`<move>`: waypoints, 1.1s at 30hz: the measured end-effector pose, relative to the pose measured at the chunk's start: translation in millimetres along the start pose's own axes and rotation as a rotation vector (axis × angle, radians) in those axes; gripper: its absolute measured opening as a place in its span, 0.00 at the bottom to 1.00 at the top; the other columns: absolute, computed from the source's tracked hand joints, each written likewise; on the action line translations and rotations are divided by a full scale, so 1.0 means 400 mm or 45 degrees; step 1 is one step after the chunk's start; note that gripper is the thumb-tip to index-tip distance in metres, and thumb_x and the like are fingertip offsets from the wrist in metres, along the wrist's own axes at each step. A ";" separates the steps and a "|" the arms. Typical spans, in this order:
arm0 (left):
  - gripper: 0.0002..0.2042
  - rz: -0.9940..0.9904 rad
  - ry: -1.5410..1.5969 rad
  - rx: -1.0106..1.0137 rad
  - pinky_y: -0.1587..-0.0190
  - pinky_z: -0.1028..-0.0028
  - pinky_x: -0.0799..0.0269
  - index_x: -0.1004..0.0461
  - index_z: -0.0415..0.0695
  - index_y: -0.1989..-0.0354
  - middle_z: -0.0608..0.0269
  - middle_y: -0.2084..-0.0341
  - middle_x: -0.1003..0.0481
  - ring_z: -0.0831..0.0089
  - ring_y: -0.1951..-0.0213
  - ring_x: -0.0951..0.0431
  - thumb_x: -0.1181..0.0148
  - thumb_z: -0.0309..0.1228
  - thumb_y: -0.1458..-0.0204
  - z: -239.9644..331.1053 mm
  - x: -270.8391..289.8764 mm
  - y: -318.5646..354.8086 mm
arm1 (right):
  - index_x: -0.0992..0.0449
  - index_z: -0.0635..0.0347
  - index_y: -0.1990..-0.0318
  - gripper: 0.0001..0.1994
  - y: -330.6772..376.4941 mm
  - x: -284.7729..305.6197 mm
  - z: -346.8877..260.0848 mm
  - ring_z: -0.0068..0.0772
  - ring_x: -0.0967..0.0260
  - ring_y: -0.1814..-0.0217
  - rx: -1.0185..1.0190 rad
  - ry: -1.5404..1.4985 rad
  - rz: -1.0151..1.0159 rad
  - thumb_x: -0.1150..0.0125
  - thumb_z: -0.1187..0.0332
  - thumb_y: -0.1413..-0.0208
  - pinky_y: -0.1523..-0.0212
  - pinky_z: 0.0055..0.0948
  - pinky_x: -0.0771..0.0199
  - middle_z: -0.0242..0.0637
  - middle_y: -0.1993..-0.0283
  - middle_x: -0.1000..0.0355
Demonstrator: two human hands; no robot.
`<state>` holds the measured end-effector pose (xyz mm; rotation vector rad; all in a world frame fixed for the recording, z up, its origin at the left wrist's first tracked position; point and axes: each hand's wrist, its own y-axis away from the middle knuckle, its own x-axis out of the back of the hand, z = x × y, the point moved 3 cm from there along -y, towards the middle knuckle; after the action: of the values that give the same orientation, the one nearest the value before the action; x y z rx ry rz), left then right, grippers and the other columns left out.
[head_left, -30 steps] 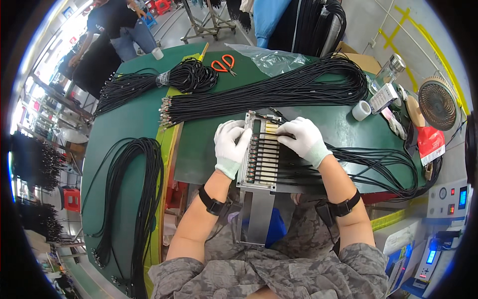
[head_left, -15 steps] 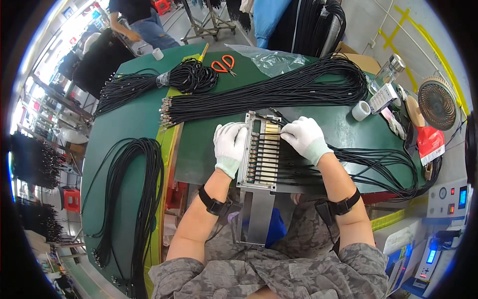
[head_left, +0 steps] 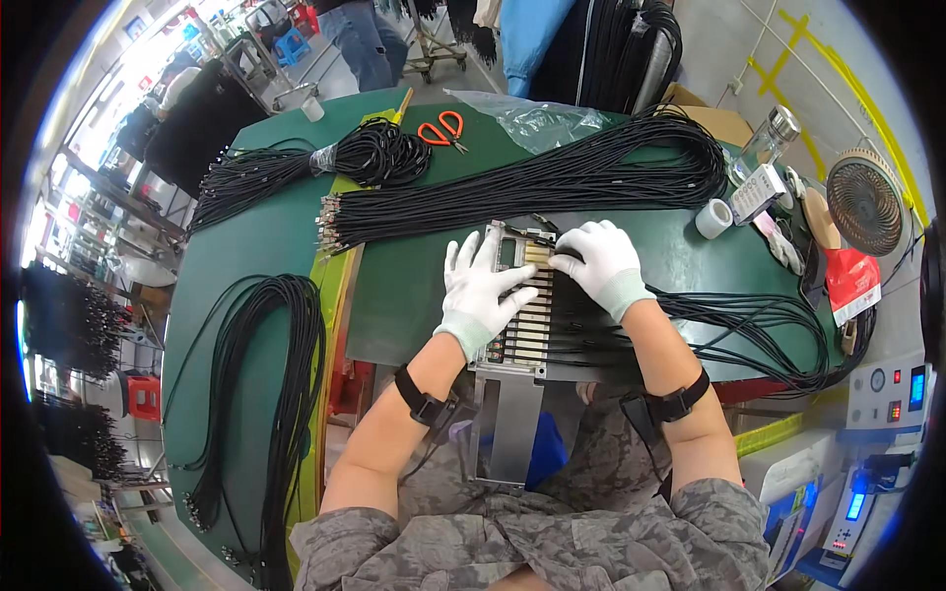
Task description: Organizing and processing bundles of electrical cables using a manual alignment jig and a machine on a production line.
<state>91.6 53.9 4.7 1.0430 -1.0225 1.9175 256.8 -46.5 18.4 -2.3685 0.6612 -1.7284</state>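
Metal frame [head_left: 541,371] lies straight in front of you, between your two hands, at the near edge of the green counter [head_left: 394,315]. Its long axis runs away from you, from the near edge toward the far edge, with its far end just short of the big bundle of black cables [head_left: 552,177]. Its narrow slots cross that axis, left to right, and loose black cables [head_left: 690,298] trail from its right side toward the counter's right end.

Your left hand [head_left: 478,291] is the nearer to the frame's middle: it lies over the left side, fingers spread, with two fingertips reaching across the slots. You can't tell from here whether those tips press or hold anything. Your right hand [head_left: 603,261] is at the right side, close to the far end, fingers curled in toward the thumb; whether a cable is pinched there is hidden from you.

The frame looks silver-grey, long and flat. You see pale strips [head_left: 529,328] stacked like rungs, with dark gaps between, and small fittings along the left near the close end. A grey metal plate [head_left: 512,424] stretches below it toward your lap.
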 end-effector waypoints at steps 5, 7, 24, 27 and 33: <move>0.16 -0.045 -0.009 0.016 0.32 0.52 0.65 0.21 0.64 0.53 0.46 0.37 0.42 0.43 0.36 0.47 0.42 0.48 0.50 -0.005 -0.014 -0.009 | 0.22 0.51 0.72 0.06 -0.019 -0.009 0.027 0.39 0.33 0.62 -0.147 0.301 -0.015 0.37 0.61 0.54 0.60 0.36 0.34 0.32 0.70 0.29; 0.14 0.066 0.037 -0.023 0.34 0.53 0.58 0.20 0.59 0.56 0.46 0.40 0.38 0.45 0.38 0.43 0.42 0.45 0.51 -0.004 -0.015 -0.002 | 0.22 0.50 0.72 0.06 -0.024 -0.013 0.031 0.38 0.33 0.61 -0.172 0.315 -0.057 0.36 0.61 0.55 0.60 0.35 0.34 0.31 0.69 0.28; 0.05 0.461 0.452 -0.172 0.45 0.59 0.39 0.26 0.43 0.72 0.55 0.56 0.25 0.54 0.48 0.32 0.37 0.29 0.55 -0.012 0.014 -0.004 | 0.23 0.51 0.72 0.05 -0.021 0.001 -0.102 0.41 0.32 0.64 0.225 -0.328 0.072 0.36 0.64 0.56 0.62 0.38 0.34 0.33 0.70 0.26; 0.04 0.521 0.466 -0.150 0.44 0.59 0.40 0.26 0.43 0.73 0.54 0.56 0.25 0.54 0.48 0.32 0.38 0.29 0.54 -0.011 0.055 -0.010 | 0.22 0.51 0.71 0.06 -0.014 -0.013 -0.112 0.42 0.31 0.63 0.199 -0.299 0.006 0.36 0.63 0.56 0.61 0.38 0.33 0.34 0.70 0.26; 0.06 0.560 0.529 0.025 0.43 0.58 0.42 0.25 0.44 0.75 0.56 0.62 0.24 0.55 0.51 0.30 0.39 0.33 0.52 -0.056 0.021 -0.009 | 0.22 0.54 0.71 0.06 -0.016 -0.007 -0.049 0.40 0.32 0.63 -0.092 -0.366 -0.069 0.34 0.65 0.57 0.60 0.36 0.32 0.34 0.72 0.26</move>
<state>84.0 76.7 5.1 0.4107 -1.0452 2.3684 239.4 -36.8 24.8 -2.6345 0.6277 -1.3621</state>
